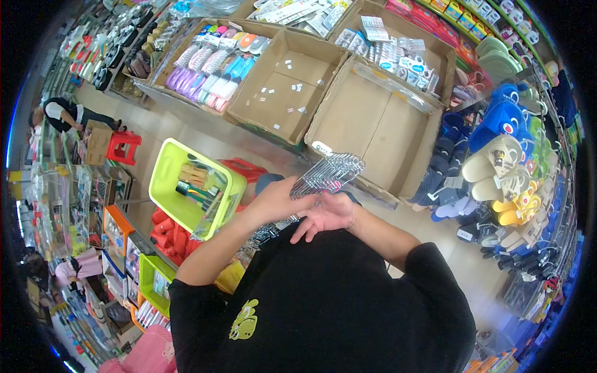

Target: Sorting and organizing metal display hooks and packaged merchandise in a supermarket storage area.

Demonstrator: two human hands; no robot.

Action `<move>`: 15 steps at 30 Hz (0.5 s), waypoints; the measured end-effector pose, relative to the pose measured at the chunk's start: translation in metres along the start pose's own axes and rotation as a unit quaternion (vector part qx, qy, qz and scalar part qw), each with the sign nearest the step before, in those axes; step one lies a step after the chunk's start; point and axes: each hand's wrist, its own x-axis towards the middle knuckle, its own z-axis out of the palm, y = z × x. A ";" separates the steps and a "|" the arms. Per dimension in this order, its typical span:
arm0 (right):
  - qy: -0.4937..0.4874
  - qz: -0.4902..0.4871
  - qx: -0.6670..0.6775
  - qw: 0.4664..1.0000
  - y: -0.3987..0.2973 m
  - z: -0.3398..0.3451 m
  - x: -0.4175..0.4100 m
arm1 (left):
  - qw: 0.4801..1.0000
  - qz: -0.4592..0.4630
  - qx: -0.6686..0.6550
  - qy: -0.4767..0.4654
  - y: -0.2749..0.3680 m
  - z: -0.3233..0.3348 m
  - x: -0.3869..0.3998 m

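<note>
My left hand (280, 200) grips a dense bundle of shiny metal wire pieces (326, 175), possibly hooks or small hangers, with some pink among them. Palm turned up and fingers spread, my right hand (330, 212) is at the bundle's lower right side; its contact with the wire is partly hidden. More metal pieces (267, 235) show below my left wrist, partly covered by the arm and black shirt. Beyond the bundle is a shallow cardboard box (373, 135). Beside it, another cardboard box (287, 86) has several small white paper bits on its bottom.
A lime-green plastic bin (163, 179) with brushes stands at left, near red stools (123, 147). Packaged brushes (214, 70) and other small goods (406, 60) fill boxes beyond. Slippers (494, 163) hang at right. Another person (65, 112) is at far left among shelves.
</note>
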 end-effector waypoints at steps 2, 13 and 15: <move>0.020 0.011 0.018 1.000 0.000 0.000 0.001 | 1.000 -0.007 -0.019 -0.015 -0.003 -0.001 0.002; 0.060 0.067 -0.025 0.996 -0.007 0.022 0.014 | 0.875 -0.102 -0.422 -0.216 -0.033 -0.025 0.010; 0.039 0.063 -0.026 0.997 -0.008 0.023 0.017 | 0.873 -0.098 -0.437 -0.194 -0.036 -0.024 0.009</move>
